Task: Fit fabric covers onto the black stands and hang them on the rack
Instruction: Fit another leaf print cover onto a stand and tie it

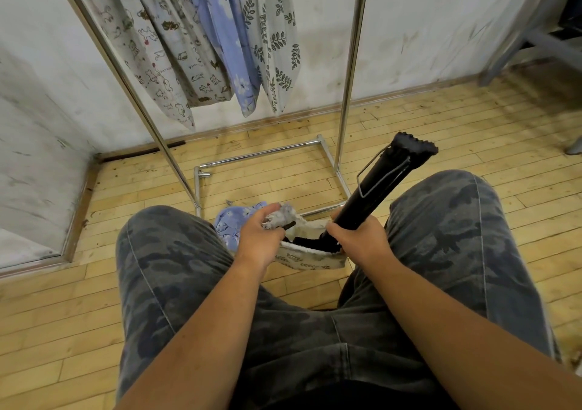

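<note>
The rack (348, 72) already carries three covered stands. Between the knees, the right hand (357, 239) is clamped round the black stand (378, 189), which looks rigid and light; best gripped mid-shaft. The left hand (263, 236) pinches the cover (310, 256) at its mouth; limp cloth, likely to snag, so spread the hem.

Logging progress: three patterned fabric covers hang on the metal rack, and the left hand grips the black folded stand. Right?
Not quite: the head view shows the right hand gripping the black folded stand. Three patterned fabric covers do hang on the metal rack.
</note>
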Demonstrator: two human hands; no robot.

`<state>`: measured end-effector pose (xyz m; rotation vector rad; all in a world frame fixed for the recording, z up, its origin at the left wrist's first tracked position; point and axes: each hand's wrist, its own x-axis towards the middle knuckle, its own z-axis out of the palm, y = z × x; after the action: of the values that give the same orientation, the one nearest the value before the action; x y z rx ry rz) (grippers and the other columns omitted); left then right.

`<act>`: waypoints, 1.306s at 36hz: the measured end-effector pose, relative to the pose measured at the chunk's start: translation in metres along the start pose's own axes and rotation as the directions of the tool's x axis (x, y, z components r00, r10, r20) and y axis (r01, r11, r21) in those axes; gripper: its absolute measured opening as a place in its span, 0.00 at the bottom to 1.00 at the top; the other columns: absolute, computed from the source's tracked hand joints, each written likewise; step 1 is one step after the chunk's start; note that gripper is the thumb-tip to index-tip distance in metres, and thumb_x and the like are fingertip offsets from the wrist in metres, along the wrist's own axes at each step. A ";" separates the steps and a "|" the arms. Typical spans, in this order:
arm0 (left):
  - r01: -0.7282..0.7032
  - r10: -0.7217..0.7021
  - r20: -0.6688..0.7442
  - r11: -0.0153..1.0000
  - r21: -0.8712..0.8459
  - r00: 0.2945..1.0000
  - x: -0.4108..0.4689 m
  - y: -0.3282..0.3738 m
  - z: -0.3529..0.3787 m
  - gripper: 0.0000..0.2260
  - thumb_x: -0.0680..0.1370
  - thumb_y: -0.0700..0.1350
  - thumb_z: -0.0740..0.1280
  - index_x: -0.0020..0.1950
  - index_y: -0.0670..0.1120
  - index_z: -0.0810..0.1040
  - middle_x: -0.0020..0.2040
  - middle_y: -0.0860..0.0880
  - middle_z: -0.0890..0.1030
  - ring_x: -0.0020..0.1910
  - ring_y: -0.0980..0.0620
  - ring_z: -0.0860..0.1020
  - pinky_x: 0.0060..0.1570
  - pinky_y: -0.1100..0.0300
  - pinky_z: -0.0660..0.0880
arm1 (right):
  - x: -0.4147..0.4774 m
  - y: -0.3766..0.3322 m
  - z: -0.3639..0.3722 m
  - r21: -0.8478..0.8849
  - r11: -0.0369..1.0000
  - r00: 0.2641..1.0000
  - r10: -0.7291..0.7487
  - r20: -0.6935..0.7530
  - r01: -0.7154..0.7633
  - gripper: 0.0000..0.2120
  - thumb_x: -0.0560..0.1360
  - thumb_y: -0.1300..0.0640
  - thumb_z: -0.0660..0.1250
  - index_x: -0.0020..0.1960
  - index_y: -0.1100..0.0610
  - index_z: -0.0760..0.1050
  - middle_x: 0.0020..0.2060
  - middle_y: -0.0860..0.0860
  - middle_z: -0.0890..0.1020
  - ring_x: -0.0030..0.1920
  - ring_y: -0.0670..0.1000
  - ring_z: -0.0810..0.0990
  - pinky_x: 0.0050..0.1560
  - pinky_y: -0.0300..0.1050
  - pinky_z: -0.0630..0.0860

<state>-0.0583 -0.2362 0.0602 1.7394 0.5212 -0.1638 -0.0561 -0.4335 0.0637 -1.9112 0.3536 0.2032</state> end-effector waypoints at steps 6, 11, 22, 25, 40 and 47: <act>-0.042 0.041 0.030 0.999 0.030 0.999 0.000 0.000 0.002 0.26 0.77 0.34 0.65 0.68 0.60 0.77 0.69 0.53 0.76 0.37 0.57 0.75 0.40 0.58 0.76 | -0.007 -0.004 -0.001 -0.098 0.992 0.996 -0.069 0.050 0.074 0.05 0.74 0.55 0.75 0.49 0.49 0.82 0.40 0.40 0.81 0.42 0.39 0.78 0.48 0.43 0.79; -0.037 0.036 0.024 0.999 0.033 0.999 0.000 0.001 0.001 0.28 0.78 0.33 0.64 0.72 0.59 0.75 0.72 0.53 0.74 0.37 0.49 0.75 0.32 0.60 0.73 | -0.008 -0.004 -0.001 -0.078 0.992 0.993 -0.095 0.068 0.100 0.07 0.73 0.56 0.76 0.50 0.49 0.82 0.43 0.39 0.81 0.45 0.37 0.79 0.48 0.41 0.77; -0.036 0.036 0.024 0.999 0.014 0.999 -0.006 0.006 0.000 0.31 0.79 0.33 0.64 0.74 0.62 0.71 0.75 0.51 0.73 0.24 0.55 0.67 0.23 0.62 0.67 | -0.011 -0.005 0.002 -0.273 0.952 0.980 -0.093 0.176 0.140 0.07 0.71 0.60 0.75 0.49 0.57 0.83 0.45 0.52 0.85 0.47 0.51 0.83 0.48 0.48 0.81; -0.049 0.049 0.025 0.999 0.014 0.998 -0.007 0.007 -0.001 0.31 0.79 0.33 0.63 0.75 0.63 0.71 0.76 0.51 0.72 0.23 0.55 0.65 0.23 0.61 0.66 | -0.010 -0.004 0.004 -0.353 0.926 0.981 -0.076 0.176 0.135 0.09 0.71 0.58 0.76 0.49 0.58 0.83 0.44 0.53 0.85 0.46 0.54 0.83 0.44 0.45 0.80; -0.166 0.115 0.333 0.978 0.127 0.936 -0.018 0.009 0.006 0.29 0.78 0.33 0.66 0.74 0.60 0.73 0.66 0.66 0.73 0.38 0.71 0.75 0.39 0.75 0.73 | -0.011 -0.007 0.002 -0.232 0.958 0.979 -0.135 0.153 0.168 0.06 0.76 0.54 0.74 0.51 0.55 0.83 0.43 0.50 0.85 0.47 0.49 0.83 0.41 0.37 0.76; -0.213 0.126 0.377 0.957 0.197 0.917 -0.017 0.004 0.011 0.31 0.75 0.35 0.69 0.63 0.72 0.73 0.46 0.58 0.81 0.38 0.49 0.69 0.36 0.55 0.71 | -0.015 -0.011 0.005 -0.203 0.947 0.948 -0.195 0.251 0.248 0.08 0.76 0.56 0.74 0.51 0.60 0.81 0.44 0.55 0.85 0.48 0.53 0.83 0.47 0.46 0.79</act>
<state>-0.0693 -0.2515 0.0677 1.9188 0.0781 -0.4266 -0.0666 -0.4232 0.0763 -2.1146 -0.0462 0.3213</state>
